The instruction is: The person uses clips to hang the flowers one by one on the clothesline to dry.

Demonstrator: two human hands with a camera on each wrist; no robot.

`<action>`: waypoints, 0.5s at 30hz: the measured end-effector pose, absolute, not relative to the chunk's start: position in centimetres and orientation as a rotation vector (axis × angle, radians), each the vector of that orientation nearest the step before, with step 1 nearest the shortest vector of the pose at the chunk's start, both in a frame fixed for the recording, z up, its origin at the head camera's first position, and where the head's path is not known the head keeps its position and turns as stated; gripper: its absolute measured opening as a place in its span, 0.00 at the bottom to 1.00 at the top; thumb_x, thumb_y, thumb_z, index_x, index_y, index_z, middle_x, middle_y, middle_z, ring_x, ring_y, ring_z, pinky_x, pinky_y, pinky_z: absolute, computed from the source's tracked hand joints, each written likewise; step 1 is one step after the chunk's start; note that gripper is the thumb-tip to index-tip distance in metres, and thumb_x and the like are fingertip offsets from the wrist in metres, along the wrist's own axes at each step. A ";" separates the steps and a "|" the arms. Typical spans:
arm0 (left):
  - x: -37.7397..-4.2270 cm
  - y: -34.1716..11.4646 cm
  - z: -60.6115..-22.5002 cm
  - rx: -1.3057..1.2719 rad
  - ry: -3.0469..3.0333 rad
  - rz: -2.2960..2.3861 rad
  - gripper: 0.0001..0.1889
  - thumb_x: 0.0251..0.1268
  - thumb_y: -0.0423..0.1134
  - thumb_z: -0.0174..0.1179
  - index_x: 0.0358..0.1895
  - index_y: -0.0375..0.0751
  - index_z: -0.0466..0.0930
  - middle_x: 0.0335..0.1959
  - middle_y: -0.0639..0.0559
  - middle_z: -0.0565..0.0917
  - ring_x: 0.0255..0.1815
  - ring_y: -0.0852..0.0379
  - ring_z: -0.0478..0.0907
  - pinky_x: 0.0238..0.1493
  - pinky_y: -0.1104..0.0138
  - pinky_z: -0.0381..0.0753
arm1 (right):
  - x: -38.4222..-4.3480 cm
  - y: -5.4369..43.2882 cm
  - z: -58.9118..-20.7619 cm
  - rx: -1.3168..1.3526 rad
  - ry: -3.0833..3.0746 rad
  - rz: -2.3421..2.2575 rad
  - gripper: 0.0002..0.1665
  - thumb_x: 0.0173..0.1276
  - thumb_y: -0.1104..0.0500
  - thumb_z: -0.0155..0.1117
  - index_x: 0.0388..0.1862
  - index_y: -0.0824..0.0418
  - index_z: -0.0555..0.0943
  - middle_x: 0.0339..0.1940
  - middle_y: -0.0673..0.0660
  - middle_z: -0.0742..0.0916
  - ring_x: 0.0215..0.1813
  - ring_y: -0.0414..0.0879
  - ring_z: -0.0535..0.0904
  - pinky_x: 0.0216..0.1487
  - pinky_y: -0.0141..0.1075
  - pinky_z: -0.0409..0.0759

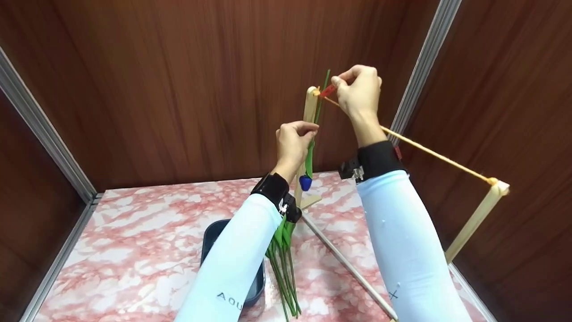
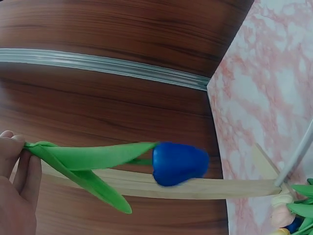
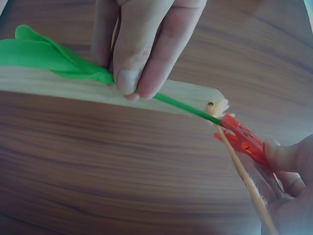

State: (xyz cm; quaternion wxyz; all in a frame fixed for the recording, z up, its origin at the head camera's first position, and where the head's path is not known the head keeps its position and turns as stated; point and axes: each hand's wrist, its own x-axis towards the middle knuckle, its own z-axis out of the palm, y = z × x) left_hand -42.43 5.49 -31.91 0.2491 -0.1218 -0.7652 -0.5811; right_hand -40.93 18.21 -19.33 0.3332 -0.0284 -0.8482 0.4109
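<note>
My left hand (image 1: 292,145) pinches the green stem of an artificial blue tulip (image 2: 180,164), which hangs flower-down beside a wooden post (image 1: 310,107). In my right hand (image 1: 361,91) a red clothespin (image 3: 244,139) is pinched between thumb and fingers. The clothespin's tip meets the stem and the yellowish cord (image 3: 247,178) close to the post's top; whether it bites on both I cannot tell. In the right wrist view the left hand's fingertips (image 3: 128,81) hold the stem just past its leaves.
The cord runs right to a second wooden post (image 1: 476,219). A white rod (image 1: 348,264) lies low between the posts. Several more artificial tulips (image 1: 283,264) lie by a dark tray (image 1: 209,239) on the marbled tabletop (image 1: 147,232). Brown wood-look panels (image 1: 178,89) stand around.
</note>
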 end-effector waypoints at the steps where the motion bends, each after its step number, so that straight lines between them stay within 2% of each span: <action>1: -42.5 5.5 -31.9 -0.335 -2.083 -1.591 0.05 0.67 0.30 0.73 0.41 0.42 0.96 0.40 0.52 0.94 0.39 0.59 0.88 0.40 0.74 0.82 | -41.0 18.1 -19.4 -0.073 -2.225 1.077 0.09 0.74 0.57 0.72 0.44 0.63 0.92 0.46 0.58 0.91 0.50 0.48 0.81 0.53 0.35 0.78; 6: -42.8 5.6 -31.9 -0.343 -2.083 -1.606 0.06 0.68 0.29 0.72 0.41 0.43 0.96 0.39 0.51 0.94 0.37 0.61 0.88 0.38 0.76 0.81 | -41.3 17.8 -19.5 -0.088 -2.270 1.087 0.09 0.75 0.57 0.71 0.44 0.63 0.91 0.49 0.59 0.90 0.48 0.47 0.80 0.50 0.33 0.78; 11: -43.1 5.5 -32.0 -0.350 -2.090 -1.592 0.06 0.69 0.29 0.71 0.41 0.42 0.96 0.39 0.52 0.94 0.37 0.62 0.87 0.40 0.76 0.81 | -41.5 17.6 -19.6 -0.082 -2.307 1.085 0.09 0.75 0.58 0.72 0.43 0.64 0.90 0.51 0.60 0.89 0.56 0.49 0.82 0.57 0.34 0.79; 15: -43.3 5.7 -31.8 -0.361 -2.087 -1.580 0.06 0.68 0.28 0.72 0.39 0.42 0.96 0.39 0.52 0.94 0.40 0.62 0.87 0.43 0.74 0.80 | -41.7 17.2 -19.4 -0.090 -2.349 1.070 0.09 0.76 0.57 0.71 0.44 0.63 0.90 0.51 0.59 0.89 0.54 0.49 0.84 0.52 0.34 0.82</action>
